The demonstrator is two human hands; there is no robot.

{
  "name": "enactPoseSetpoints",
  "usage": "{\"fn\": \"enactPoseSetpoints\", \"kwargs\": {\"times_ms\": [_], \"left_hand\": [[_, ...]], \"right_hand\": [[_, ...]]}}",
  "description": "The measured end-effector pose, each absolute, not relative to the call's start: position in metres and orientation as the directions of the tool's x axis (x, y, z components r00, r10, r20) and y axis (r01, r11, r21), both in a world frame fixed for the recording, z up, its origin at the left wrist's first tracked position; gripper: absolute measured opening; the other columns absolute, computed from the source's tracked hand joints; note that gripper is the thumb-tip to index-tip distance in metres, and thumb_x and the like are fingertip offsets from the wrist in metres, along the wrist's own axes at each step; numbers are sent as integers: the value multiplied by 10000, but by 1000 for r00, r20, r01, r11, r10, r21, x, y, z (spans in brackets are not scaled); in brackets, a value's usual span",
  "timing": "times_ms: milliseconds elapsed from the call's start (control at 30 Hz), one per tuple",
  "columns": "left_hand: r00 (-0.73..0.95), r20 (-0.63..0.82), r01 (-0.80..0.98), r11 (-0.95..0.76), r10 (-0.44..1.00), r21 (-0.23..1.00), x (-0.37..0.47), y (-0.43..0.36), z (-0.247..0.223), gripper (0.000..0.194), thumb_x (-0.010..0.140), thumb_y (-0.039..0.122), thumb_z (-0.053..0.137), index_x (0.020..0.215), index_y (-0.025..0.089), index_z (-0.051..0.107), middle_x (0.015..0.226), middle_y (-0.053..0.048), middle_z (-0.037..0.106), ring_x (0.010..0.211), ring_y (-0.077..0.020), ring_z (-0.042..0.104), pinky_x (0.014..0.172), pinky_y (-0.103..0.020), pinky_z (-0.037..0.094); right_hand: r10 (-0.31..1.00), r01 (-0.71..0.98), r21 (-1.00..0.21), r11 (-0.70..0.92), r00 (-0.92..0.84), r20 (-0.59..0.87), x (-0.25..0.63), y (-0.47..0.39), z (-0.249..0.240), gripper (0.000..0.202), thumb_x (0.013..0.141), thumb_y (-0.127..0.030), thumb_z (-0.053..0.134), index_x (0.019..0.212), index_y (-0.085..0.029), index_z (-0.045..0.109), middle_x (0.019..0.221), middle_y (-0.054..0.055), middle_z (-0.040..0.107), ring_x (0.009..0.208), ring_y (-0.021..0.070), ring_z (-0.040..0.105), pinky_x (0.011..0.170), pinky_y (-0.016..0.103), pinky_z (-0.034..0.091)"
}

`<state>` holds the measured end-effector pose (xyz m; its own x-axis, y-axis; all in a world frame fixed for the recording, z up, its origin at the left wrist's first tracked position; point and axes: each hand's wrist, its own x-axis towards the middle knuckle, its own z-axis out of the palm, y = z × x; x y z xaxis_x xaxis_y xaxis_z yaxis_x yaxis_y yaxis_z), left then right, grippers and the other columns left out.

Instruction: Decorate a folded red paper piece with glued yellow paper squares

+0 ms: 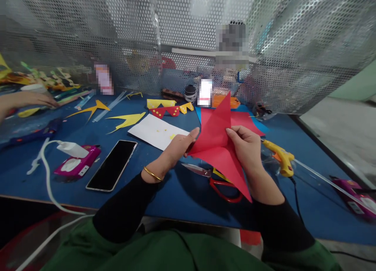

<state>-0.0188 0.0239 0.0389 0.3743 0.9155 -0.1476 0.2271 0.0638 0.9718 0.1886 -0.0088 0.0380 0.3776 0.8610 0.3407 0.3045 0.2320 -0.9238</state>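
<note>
Between my hands is a folded sheet of red paper (216, 126), one pointed part standing up and another slanting down toward me. My left hand (183, 143) pinches its left edge, thumb on top. On the right side, my right hand (244, 143) grips the paper with thumb and fingers closed on the fold. Beneath the paper lie scissors (226, 190) with red handles, blades pointing left, partly hidden. A white sheet (155, 130) with small yellow scraps rests beyond my left hand. More red paper (248, 122) lies flat on blue sheets behind my right hand.
Left are a black-screened phone (113, 165), a purple power strip (78, 161) and yellow paper pieces (127, 121). Decorated paper masks (164, 111) lie at the back. A yellow glue gun (280, 157) sits right. Another person's hand (32, 100) is far left. Perforated metal mesh (188, 28) closes the back.
</note>
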Motion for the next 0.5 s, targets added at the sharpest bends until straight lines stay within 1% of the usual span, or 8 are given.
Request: {"fn": "enactPoseSetpoints", "kwargs": {"times_ms": [67,133,167,233,300,367,433,500], "left_hand": [[445,-191,252,82,875,964,-18,21,40,577,793,656,633,462,195,532,447,3,476,448,-107,426,488,-266,301],[519,-223,253,101,825,962,-17,20,38,448,722,512,761,487,176,580,460,4,515,458,-100,445,497,-252,312],[537,-229,236,116,812,965,-16,20,37,375,697,443,791,517,168,612,480,2,544,472,-103,466,506,-249,333],[507,-230,175,161,830,971,-15,19,32,272,671,359,813,568,163,656,516,-4,589,497,-118,510,523,-255,385],[446,-243,103,220,862,970,-12,19,27,206,663,322,820,623,163,695,571,-28,647,528,-142,566,537,-273,434],[419,-274,48,280,866,959,-10,19,24,167,657,295,826,669,161,727,640,-62,703,564,-163,616,546,-284,466],[424,-322,33,341,846,940,-9,18,23,166,652,285,835,714,154,755,703,-93,741,590,-176,647,544,-284,484],[456,-365,63,380,811,923,-10,17,24,191,632,273,853,745,141,772,727,-108,756,591,-175,654,537,-278,491]], "right_hand": [[866,323,-917,235,358,348,189,-9,39,179,775,-385,713,769,-211,750,765,13,749,720,171,645,690,307,518],[872,316,-919,236,349,344,189,-9,40,185,770,-392,718,772,-211,754,783,19,756,737,172,652,698,308,523],[882,293,-929,224,345,321,189,-9,41,199,765,-406,726,784,-210,754,784,19,755,732,168,652,691,305,522],[928,224,-964,146,306,212,191,-10,43,269,748,-463,748,819,-204,751,736,12,731,659,150,627,616,285,500],[971,159,-987,23,231,60,195,-11,44,359,705,-533,779,811,-193,738,642,-7,677,548,122,562,505,253,431],[984,137,-988,-70,172,-46,200,-11,44,407,646,-568,813,712,-183,699,560,-24,617,481,99,498,444,234,368],[983,135,-985,-106,162,-83,204,-11,44,429,603,-566,834,605,-187,634,510,-34,574,455,90,469,421,226,347],[981,139,-982,-127,161,-104,207,-11,43,450,600,-568,833,562,-198,581,480,-42,546,436,90,453,400,222,337]]}}
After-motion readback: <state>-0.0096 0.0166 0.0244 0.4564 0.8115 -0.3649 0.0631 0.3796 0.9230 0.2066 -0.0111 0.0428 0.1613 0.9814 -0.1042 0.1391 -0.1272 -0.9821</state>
